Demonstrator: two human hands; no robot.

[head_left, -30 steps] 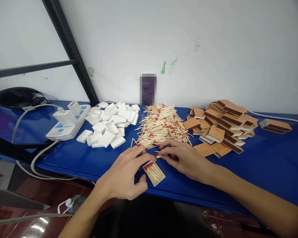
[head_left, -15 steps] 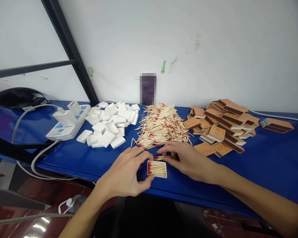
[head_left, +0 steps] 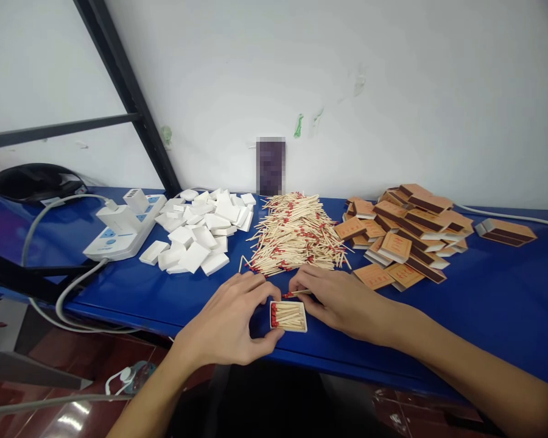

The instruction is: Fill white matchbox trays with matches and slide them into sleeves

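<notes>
Near the table's front edge lies a white matchbox tray, with matches laid side by side in it, red heads to the left. My left hand grips the tray's left end between thumb and fingers. Just behind the tray, my right hand pinches a few matches, their red heads pointing left. Beyond both hands rises a big heap of loose matches.
Left of the heap is a pile of empty white trays; to its right, a pile of orange-brown matchbox sleeves. A power strip with cables and a black shelf post stand at the left. A wall closes the back.
My right hand's fingers have closed in a little around the matches, which stay just behind the tray. My left hand keeps its hold on the tray. The view has shifted slightly.
</notes>
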